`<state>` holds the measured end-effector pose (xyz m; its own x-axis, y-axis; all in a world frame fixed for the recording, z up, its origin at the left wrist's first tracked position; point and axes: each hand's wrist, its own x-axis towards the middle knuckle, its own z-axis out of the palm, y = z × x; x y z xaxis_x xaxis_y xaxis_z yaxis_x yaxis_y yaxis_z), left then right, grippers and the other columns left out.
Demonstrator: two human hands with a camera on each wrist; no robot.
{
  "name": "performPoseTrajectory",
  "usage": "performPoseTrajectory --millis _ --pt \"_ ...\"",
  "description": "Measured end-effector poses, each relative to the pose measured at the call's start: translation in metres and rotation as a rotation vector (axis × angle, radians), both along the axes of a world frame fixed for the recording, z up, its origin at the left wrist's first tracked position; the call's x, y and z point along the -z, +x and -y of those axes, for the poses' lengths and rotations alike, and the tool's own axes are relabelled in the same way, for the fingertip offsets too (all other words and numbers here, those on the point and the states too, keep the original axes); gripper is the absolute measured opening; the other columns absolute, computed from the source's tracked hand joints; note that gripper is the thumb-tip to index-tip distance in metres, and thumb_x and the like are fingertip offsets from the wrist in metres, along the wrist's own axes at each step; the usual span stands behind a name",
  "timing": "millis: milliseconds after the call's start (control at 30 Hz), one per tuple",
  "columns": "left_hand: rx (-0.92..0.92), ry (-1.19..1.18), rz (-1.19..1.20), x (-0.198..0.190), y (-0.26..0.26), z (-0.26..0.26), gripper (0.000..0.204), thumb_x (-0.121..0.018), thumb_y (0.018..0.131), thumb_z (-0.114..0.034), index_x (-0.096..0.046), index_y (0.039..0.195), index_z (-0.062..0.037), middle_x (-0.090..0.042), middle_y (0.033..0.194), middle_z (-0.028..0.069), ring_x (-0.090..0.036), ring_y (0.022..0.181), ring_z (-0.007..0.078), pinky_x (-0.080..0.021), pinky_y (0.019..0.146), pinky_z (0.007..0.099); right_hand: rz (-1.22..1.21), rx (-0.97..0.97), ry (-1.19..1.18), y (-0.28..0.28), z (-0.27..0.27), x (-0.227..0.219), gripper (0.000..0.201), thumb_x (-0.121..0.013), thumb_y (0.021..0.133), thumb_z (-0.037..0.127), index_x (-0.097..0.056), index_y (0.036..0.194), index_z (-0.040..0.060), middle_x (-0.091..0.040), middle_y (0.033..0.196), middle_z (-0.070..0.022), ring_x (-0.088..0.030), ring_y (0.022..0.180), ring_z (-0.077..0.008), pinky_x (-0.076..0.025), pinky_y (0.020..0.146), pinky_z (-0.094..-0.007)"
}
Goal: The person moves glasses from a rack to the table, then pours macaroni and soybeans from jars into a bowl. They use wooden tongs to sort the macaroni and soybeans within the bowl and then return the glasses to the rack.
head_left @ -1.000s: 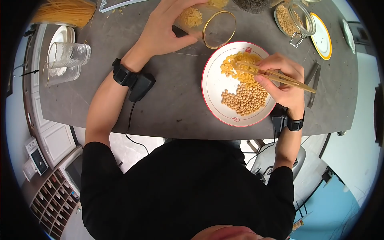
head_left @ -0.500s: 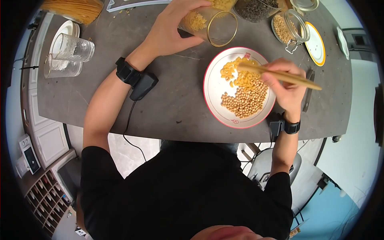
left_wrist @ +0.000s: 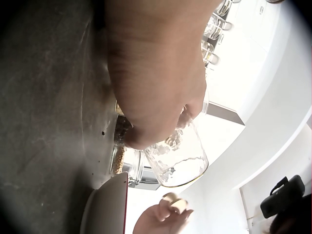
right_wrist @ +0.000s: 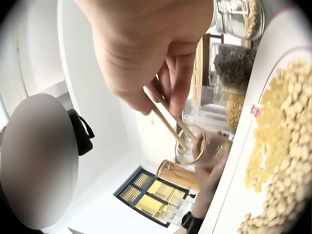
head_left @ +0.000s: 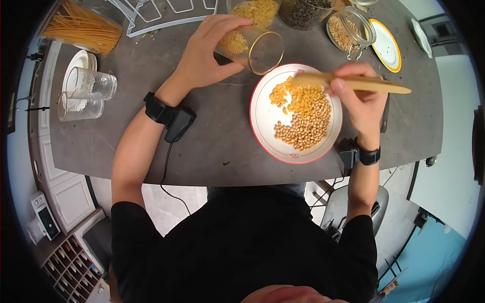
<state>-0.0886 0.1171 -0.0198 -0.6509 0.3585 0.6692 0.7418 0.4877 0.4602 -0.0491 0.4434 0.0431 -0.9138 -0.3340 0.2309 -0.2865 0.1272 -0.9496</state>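
Note:
My left hand [head_left: 204,53] grips a tilted, gold-rimmed glass [head_left: 252,44], its mouth facing the plate and some small yellow pasta lying inside. With my right hand [head_left: 361,98] I hold wooden tongs [head_left: 316,79], blurred by motion. Their tips are over the far side of the white, red-rimmed plate [head_left: 263,118], close to the glass mouth. In the right wrist view the tongs [right_wrist: 168,124] overlap that mouth. On the plate lie curled yellow macaroni [head_left: 303,96] and, nearer me, a heap of soybeans [head_left: 305,132]. I cannot tell whether the tongs pinch any pasta.
Behind the plate stand a jar of pasta [head_left: 257,14], a jar of dark bits [head_left: 305,15] and an open clip-lid jar of beans [head_left: 343,35]. Right of them lies a yellow-rimmed plate [head_left: 386,48]. At left are clear glasses [head_left: 93,85], a spaghetti jar [head_left: 88,28] and a white rack [head_left: 172,22].
My right hand has lifted the tongs off the macaroni and moved them toward the glass. The glass has come slightly nearer the plate. The head view has shifted.

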Motion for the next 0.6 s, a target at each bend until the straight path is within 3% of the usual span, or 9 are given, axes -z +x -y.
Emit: performPoseTrajectory --millis 33,167,267,400,600 --pt "-0.001 -0.001 0.011 0.001 0.000 0.000 0.070 -0.085 0.069 -0.012 -0.061 0.135 -0.0139 -0.063 0.132 0.0064 -0.059 0.120 0.0292 -0.051 0.100 0.0390 -0.003 -0.060 0.057 -0.003 -0.007 0.001 0.019 -0.083 0.086 0.006 -0.072 0.100 -0.0016 -0.074 0.084 -0.0040 -0.070 0.081 -0.0113 -0.055 0.074 -0.0247" --pt "-0.011 -0.004 0.033 0.002 0.000 0.000 0.071 -0.085 0.068 -0.012 -0.061 0.135 -0.0144 -0.063 0.132 0.0072 -0.060 0.119 0.0298 -0.051 0.101 0.0399 -0.115 -0.123 0.274 -0.001 -0.009 0.005 0.015 -0.083 0.083 0.006 -0.072 0.091 -0.0003 -0.075 0.083 -0.0067 -0.068 0.073 -0.0122 -0.051 0.065 -0.0285" --pt "-0.017 -0.010 0.015 0.002 -0.002 0.000 0.072 -0.085 0.068 -0.012 -0.060 0.136 -0.0150 -0.063 0.131 0.0073 -0.060 0.118 0.0302 -0.051 0.100 0.0408 -0.188 -0.186 0.350 -0.001 -0.006 0.000 0.014 -0.082 0.083 0.005 -0.072 0.091 -0.0006 -0.073 0.081 -0.0077 -0.069 0.072 -0.0143 -0.051 0.064 -0.0282" --pt "-0.015 -0.025 0.039 0.003 0.000 0.002 0.072 -0.087 0.071 -0.016 -0.059 0.137 -0.0127 -0.063 0.132 0.0082 -0.060 0.121 0.0296 -0.050 0.102 0.0405 -0.277 -0.218 0.377 -0.004 -0.010 0.005 0.014 -0.081 0.083 0.005 -0.072 0.091 -0.0010 -0.073 0.081 -0.0081 -0.069 0.071 -0.0158 -0.051 0.063 -0.0281" --pt "-0.016 -0.040 0.037 0.004 -0.002 0.002 0.072 -0.089 0.073 -0.019 -0.058 0.138 -0.0104 -0.062 0.134 0.0097 -0.060 0.123 0.0288 -0.048 0.104 0.0399 -0.136 -0.144 0.337 -0.006 -0.018 0.007 0.015 -0.083 0.082 0.005 -0.072 0.091 -0.0007 -0.073 0.083 -0.0095 -0.070 0.071 -0.0179 -0.051 0.064 -0.0285"
